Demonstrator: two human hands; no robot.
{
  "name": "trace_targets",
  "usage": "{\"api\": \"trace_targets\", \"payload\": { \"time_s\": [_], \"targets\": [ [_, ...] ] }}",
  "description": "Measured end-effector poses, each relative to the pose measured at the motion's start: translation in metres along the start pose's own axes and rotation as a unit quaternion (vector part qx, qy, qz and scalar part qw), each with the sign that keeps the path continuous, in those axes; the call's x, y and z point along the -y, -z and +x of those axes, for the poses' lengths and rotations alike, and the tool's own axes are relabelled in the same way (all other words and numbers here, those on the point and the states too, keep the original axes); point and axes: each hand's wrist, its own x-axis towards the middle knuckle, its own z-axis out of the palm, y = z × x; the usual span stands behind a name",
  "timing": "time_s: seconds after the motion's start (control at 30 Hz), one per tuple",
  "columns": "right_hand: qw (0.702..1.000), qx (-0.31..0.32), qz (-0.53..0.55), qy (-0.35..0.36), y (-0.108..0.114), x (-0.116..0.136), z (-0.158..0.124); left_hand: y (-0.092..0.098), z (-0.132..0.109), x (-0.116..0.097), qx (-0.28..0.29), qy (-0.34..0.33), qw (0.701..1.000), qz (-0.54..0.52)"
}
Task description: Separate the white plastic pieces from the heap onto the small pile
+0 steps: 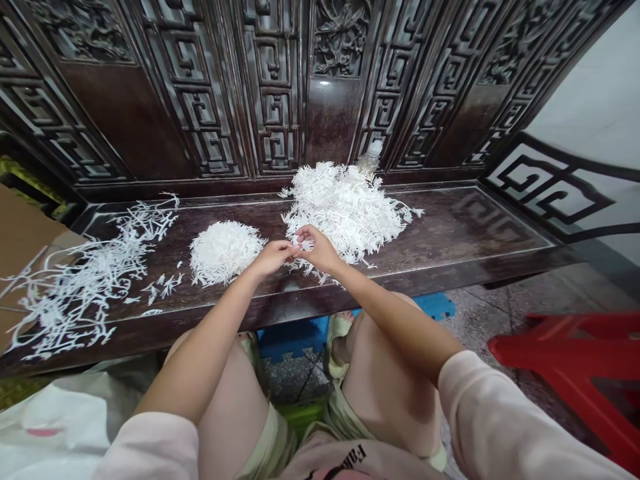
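Head view, looking down past our own knees at a dark carved wooden bench [480,223]. Our left hand [273,259] and right hand [317,248] meet just above the bench seat, both nearly closed. Their fingers come together on a small white branching sprig [301,245], pinching it between them. The sprig is too small to tell how much of it each hand has hold of.

Just left of our grip sits a round, dense mound of fine white sprigs [225,252]. Just beyond and to the right of our grip lies a larger, looser heap of white branching sprigs [345,207], and a few stray pieces [313,269] lie on the seat right below our hands. Well left of the grip, a thin scatter of long white sprigs [85,293] spreads across the seat and over a flat brown cardboard flap [25,247].

Beyond the large heap stands a clear plastic bottle [371,159], against the bench's carved dark panelling [270,87]. Below and right of our grip, a red plastic stool [565,360] stands on the floor, and a white plastic bag [60,427] lies at lower left.
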Motion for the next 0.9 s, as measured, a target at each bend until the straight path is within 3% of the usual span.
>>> {"api": "trace_targets", "payload": {
  "time_s": [0.1,0.23,0.3,0.63,0.77,0.9],
  "targets": [
    [0.997,0.002,0.031,-0.077,0.001,0.000,0.001,0.005,0.001,0.000,-0.053,-0.005,0.998,-0.032],
    [0.966,0.062,0.108,-0.225,0.000,-0.001,0.004,0.010,0.001,-0.001,-0.108,0.000,0.993,-0.049],
    [0.962,0.079,0.107,-0.241,-0.001,-0.001,0.004,0.009,0.001,-0.001,-0.109,-0.002,0.993,-0.050],
    [0.986,0.115,0.007,-0.124,0.000,-0.008,0.004,0.007,0.002,-0.006,-0.102,0.024,0.992,-0.077],
    [0.990,0.104,-0.081,-0.053,0.002,-0.006,0.004,0.010,-0.001,-0.008,-0.071,0.041,0.996,-0.042],
    [0.984,0.110,-0.138,-0.002,0.002,-0.006,0.003,0.013,-0.001,-0.005,-0.027,0.012,1.000,0.001]
  ]
}}
